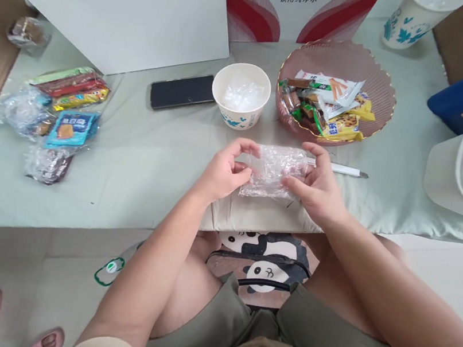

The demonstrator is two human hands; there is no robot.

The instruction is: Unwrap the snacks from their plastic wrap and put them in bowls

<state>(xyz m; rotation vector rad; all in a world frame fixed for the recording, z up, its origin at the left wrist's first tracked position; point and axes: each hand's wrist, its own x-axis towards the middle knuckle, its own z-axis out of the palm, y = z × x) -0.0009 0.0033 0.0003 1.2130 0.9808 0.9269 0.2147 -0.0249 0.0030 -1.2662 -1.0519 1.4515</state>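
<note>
Clear plastic film (273, 171), one piece, crinkled, is held between the left hand (227, 170) and the right hand (320, 189), each gripping one end between thumb and curled fingers. Beyond the left hand stands one paper bowl (236, 119) with crumpled plastic (242, 95) inside, a black phone (183, 92) just to its left. Beyond the right hand: one pink bowl (382, 80) of wrapped snacks (329, 98); near its fingers, a slim white tool (340, 169), partly hidden.

Bright, diffuse light, soft shadows on bench (144, 172). Glints on film (275, 165). Wide-angle stretch at edges.
</note>
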